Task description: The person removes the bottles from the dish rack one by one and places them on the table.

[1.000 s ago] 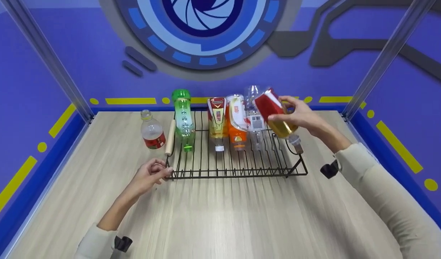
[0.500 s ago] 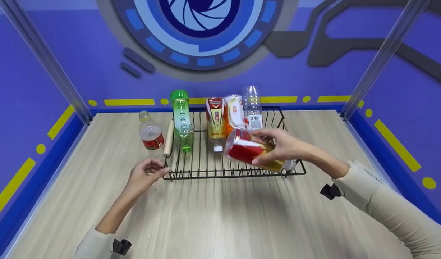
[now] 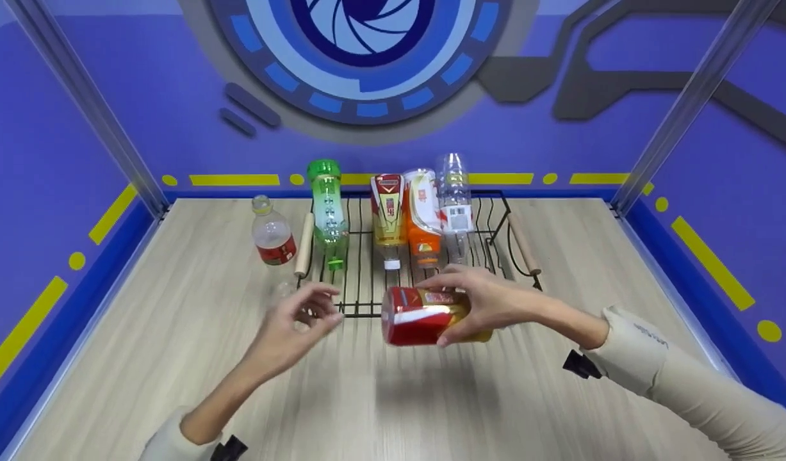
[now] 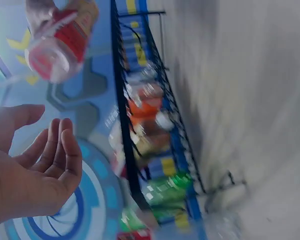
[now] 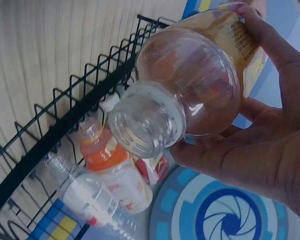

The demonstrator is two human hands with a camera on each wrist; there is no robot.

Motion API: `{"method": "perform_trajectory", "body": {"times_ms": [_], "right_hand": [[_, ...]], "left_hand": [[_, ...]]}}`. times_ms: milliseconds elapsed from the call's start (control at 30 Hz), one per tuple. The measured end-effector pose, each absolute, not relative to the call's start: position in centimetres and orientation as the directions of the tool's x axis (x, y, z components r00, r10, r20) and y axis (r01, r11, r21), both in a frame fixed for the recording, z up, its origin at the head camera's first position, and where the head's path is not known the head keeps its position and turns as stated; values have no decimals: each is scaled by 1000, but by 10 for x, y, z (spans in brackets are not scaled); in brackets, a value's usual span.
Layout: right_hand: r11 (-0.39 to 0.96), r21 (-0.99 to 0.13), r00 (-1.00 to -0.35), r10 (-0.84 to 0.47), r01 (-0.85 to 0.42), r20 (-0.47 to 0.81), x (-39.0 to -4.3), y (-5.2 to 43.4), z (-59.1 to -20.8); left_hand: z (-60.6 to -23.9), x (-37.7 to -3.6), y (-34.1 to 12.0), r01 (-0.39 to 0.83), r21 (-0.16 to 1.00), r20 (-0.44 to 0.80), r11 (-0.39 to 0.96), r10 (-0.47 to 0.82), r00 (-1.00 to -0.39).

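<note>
Broad tabletop (image 3: 322,410) before rack's front edge (image 3: 364,315), red-labelled bottle (image 3: 418,318) in right grip (image 3: 490,299)

- Table (image 3: 341,410), pale wood-grained, spreading beneath the left hand (image 3: 293,323) and the right hand (image 3: 489,298).
- Rack (image 3: 360,315), black wire, just beyond both hands, spanning from one to the other.
- Bottle (image 3: 274,234), red-labelled, upright beyond the left hand, just beside the rack.

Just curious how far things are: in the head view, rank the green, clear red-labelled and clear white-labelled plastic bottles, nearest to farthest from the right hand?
1. Clear white-labelled plastic bottle: rightmost in the black wire rack.
2. Green plastic bottle: leftmost in that rack.
3. Clear red-labelled plastic bottle: left of the rack.
</note>
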State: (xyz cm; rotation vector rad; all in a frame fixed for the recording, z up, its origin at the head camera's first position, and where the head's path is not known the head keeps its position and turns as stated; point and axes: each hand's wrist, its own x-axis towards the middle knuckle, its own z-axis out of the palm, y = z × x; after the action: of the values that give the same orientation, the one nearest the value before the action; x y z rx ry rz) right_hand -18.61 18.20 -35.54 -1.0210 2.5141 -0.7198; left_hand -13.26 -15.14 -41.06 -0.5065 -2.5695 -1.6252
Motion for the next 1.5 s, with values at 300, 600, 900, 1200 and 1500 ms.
{"method": "perform_trajectory", "body": {"times_ms": [300, 600, 900, 1200, 1500], "right_hand": [[605, -542, -656, -744, -583, -124, -174, 165, -360], [617, -455, -664, -744, -642, -71, -166, 160, -370], [611, -447, -655, -752, -654, -70, -166, 166, -378], [607, -458, -671, -741, -649, -31, -178, 178, -374], [624, -403, -701, -710, -669, 65, -183, 179, -365]], "left_hand": [[-407, -127, -125, 339, 854, 121, 394, 484, -867], [-418, -131, -110, 345, 820, 90, 457, 492, -866], [-428, -135, -109, 364, 845, 132, 391, 508, -851], [-428, -142, -118, 334, 895, 171, 295, 465, -869], [-420, -148, -118, 346, 857, 162, 382, 437, -885]]}}
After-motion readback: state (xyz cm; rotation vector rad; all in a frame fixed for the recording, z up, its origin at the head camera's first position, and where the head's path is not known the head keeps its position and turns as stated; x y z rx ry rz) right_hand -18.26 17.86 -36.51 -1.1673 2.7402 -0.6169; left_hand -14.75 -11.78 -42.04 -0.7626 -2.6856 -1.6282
